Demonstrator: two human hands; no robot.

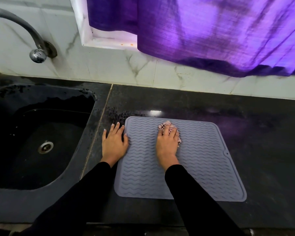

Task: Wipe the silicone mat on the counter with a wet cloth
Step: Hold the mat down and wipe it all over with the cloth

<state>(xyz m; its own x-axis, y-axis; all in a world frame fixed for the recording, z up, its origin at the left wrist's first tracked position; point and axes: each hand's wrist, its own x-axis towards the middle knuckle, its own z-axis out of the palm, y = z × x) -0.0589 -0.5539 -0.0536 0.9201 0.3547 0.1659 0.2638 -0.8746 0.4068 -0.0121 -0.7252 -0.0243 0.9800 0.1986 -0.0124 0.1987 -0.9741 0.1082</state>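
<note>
A grey silicone mat (203,159) with wavy ridges lies flat on the dark counter (262,133). My right hand (167,142) presses a small pink checked cloth (165,125) onto the mat's far middle part, fingers curled over it; most of the cloth is hidden under the hand. My left hand (114,142) lies flat with straight fingers at the mat's left edge, the palm half on the counter and half on the mat.
A black sink (32,138) with a metal drain is set into the counter at the left, under a wall tap (20,31). Water drops speckle the counter beyond the mat's far left corner. A purple curtain (211,31) hangs over the tiled back wall.
</note>
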